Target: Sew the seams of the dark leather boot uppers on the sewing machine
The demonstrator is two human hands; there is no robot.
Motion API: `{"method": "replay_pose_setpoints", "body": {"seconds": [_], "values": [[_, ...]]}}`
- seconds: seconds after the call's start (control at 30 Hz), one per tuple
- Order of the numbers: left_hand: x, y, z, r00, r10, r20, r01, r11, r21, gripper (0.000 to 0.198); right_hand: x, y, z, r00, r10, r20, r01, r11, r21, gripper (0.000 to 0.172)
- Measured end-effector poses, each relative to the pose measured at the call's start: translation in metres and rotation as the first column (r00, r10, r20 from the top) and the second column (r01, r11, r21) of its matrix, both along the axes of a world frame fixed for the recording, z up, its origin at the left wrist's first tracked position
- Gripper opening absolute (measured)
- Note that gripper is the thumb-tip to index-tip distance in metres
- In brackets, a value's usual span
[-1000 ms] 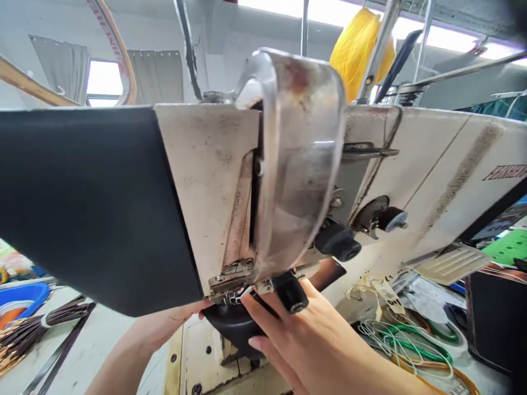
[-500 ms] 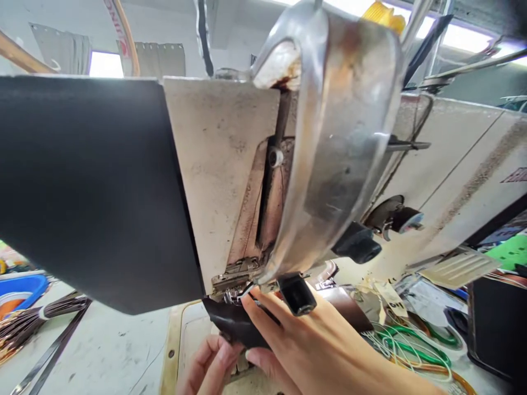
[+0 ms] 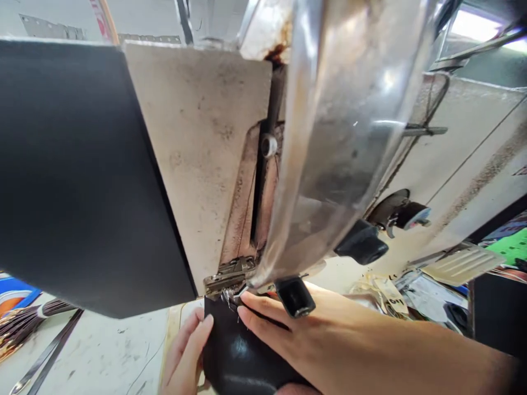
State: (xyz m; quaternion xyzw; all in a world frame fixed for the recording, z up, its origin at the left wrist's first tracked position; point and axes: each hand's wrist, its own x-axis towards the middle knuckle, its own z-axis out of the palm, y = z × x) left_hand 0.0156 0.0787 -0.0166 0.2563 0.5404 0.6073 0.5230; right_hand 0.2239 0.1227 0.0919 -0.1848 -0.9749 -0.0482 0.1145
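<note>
A piece of black leather-like material (image 3: 239,351) lies under the needle area (image 3: 230,274) of a sewing machine (image 3: 185,131), its shiny face bulging towards me. My left hand (image 3: 185,351) pinches its left edge, thumb in front and fingers behind. From the right, my right hand (image 3: 321,334) reaches over the material with fingers stretched towards the presser foot. Its index and middle fingertips press on the piece close to the metal parts, and the thumb shows at the lower edge. The exact needle point is hard to make out.
A clear curved guard (image 3: 341,142) hangs before the machine, with black knobs (image 3: 294,296) close above my right hand. A large dark panel (image 3: 78,175) blocks the left. Scissors or tweezers-like metal (image 3: 37,362) and bundled dark strips (image 3: 33,323) lie on the white table (image 3: 107,356).
The view has moved closer. The black piece now shows more of its broad face towards me. My left hand has shifted left and up to its left edge; my right hand stays by the needle area.
</note>
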Motion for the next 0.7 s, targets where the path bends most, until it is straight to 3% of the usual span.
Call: {"method": "replay_pose_setpoints", "body": {"seconds": [0.17,0.33,0.5,0.6,0.7], "values": [[-0.002,0.02,0.02,0.995,0.008,-0.102,-0.005,1.0,0.03,0.038,0.002,0.001,-0.006,1.0,-0.004,-0.004,0.003,0.997,-0.079,0.057],[0.009,0.008,0.03,0.986,-0.035,-0.165,0.047,0.996,0.075,0.045,0.0,-0.004,0.009,0.997,-0.081,-0.011,0.078,0.983,-0.167,0.056],[0.009,0.004,0.03,0.996,0.05,-0.069,-0.048,0.998,0.04,0.053,0.002,-0.011,0.024,0.985,-0.162,0.054,0.17,0.948,-0.269,0.071],[0.005,0.011,0.026,0.997,-0.012,-0.073,0.013,1.0,0.011,0.045,0.002,-0.01,0.027,0.984,-0.163,0.075,0.179,0.927,-0.329,0.077],[0.002,0.017,0.018,0.984,-0.058,-0.168,0.061,0.998,0.011,0.061,0.003,-0.005,0.027,0.982,-0.152,0.113,0.183,0.915,-0.36,0.071]]}}
